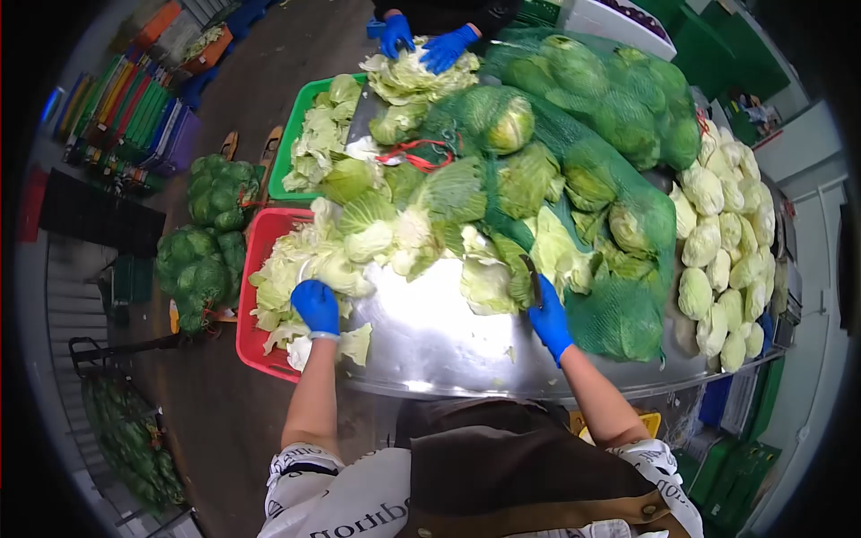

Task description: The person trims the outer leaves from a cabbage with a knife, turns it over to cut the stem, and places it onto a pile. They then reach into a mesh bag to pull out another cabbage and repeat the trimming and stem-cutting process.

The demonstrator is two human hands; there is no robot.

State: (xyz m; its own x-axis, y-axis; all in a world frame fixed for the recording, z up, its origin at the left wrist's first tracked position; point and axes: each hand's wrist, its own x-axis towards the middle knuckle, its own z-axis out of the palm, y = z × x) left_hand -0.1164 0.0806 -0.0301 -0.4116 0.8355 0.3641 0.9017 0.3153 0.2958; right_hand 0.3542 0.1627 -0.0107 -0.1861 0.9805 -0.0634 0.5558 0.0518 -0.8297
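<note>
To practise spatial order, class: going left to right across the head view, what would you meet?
Bulging green net sacks, red plastic crate, blue-gloved left hand, blue-gloved right hand, heap of pale oval cabbages.

Looks fwd & steeply down from head ht, single cam, v. wide fisheye w/ dark rounded edges. Sits closest to apron (538,466) at btm; has L hand (316,308) & R hand (550,325) a bit farther, approx. mid-ht. Faces across table (404,354) toward co-worker's gloves (451,49) at top, farther off. Bends wall (812,148) at far R.
</note>
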